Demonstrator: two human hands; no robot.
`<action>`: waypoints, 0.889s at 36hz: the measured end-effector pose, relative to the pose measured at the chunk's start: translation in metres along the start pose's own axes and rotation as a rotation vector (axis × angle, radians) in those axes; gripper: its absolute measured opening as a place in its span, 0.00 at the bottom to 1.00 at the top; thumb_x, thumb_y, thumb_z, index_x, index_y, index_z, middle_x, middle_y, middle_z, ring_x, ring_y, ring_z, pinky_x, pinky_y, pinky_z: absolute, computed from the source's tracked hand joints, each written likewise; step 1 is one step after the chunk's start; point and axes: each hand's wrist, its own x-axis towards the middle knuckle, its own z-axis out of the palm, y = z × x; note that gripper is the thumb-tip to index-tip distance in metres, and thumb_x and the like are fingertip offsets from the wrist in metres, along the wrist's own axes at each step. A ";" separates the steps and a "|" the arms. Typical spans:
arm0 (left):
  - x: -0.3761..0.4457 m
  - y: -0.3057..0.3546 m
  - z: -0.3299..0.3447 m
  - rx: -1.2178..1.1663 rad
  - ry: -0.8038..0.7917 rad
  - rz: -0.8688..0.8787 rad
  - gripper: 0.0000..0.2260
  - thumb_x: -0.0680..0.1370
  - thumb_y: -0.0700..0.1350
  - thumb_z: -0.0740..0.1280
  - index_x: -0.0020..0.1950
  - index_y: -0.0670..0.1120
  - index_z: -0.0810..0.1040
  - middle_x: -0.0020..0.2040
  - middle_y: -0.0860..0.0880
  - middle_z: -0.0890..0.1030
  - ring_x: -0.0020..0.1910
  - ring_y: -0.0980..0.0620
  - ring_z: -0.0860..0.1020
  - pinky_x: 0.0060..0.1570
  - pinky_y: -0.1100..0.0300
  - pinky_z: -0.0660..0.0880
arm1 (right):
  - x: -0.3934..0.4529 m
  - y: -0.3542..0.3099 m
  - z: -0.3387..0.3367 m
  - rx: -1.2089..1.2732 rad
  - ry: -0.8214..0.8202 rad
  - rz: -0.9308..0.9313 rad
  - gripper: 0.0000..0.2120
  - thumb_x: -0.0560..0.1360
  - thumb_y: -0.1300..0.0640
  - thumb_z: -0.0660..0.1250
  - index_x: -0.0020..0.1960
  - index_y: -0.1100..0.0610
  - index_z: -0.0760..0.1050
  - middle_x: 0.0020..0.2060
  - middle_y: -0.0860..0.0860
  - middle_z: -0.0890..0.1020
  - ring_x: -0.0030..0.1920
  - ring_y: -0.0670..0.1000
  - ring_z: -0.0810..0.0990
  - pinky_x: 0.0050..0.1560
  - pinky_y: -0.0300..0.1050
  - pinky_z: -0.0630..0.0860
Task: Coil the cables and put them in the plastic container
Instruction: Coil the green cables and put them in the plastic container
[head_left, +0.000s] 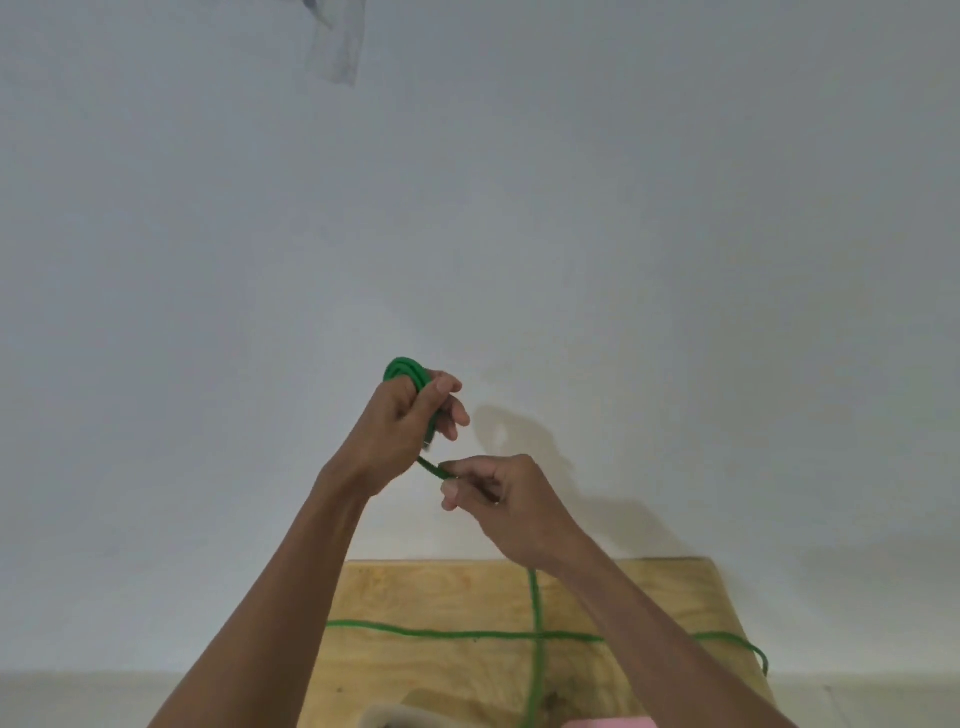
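Gripping a small coil of green cable (408, 375), the left hand (402, 421) is raised in front of a pale wall (519, 208), fingers and thumb curled round the loops. The top of the coil shows above the fingers; the rest is hidden inside the grasp. A short length of cable leaves the bottom of the left hand and runs to the right hand (501, 501), which pinches it between thumb and fingertips just below and beside the left hand.

From the right hand the cable drops out of sight behind the right forearm, then reappears running down across a wooden board (441, 592). A second stretch of the same green cable lies across the board from left to right, crossing the first near the middle and curling off the board's right edge.

Both forearms cover parts of the board. At the bottom edge, a pale object (395, 714) and a pink object (608, 722) are partly visible; what they are cannot be determined.

A light strip (340, 49) hangs on the wall at upper left.
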 end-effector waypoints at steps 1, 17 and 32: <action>-0.002 -0.003 -0.003 0.037 -0.011 -0.011 0.13 0.85 0.45 0.59 0.51 0.39 0.79 0.40 0.43 0.84 0.36 0.50 0.80 0.38 0.61 0.76 | 0.001 -0.002 -0.004 -0.067 0.014 -0.016 0.11 0.77 0.56 0.69 0.59 0.55 0.82 0.40 0.47 0.86 0.34 0.53 0.79 0.39 0.44 0.77; -0.051 0.003 0.038 -0.477 -0.319 -0.343 0.35 0.81 0.66 0.42 0.43 0.39 0.76 0.26 0.43 0.71 0.24 0.49 0.67 0.40 0.51 0.72 | 0.051 -0.056 -0.064 -0.123 -0.113 -0.287 0.09 0.63 0.65 0.81 0.42 0.61 0.84 0.36 0.53 0.85 0.34 0.44 0.79 0.38 0.34 0.72; -0.031 0.020 0.042 -0.826 -0.192 -0.175 0.29 0.81 0.63 0.50 0.49 0.39 0.76 0.28 0.43 0.70 0.27 0.48 0.70 0.40 0.55 0.75 | 0.000 0.015 -0.006 0.240 0.000 0.114 0.23 0.80 0.66 0.58 0.32 0.49 0.78 0.32 0.53 0.78 0.29 0.47 0.69 0.30 0.42 0.63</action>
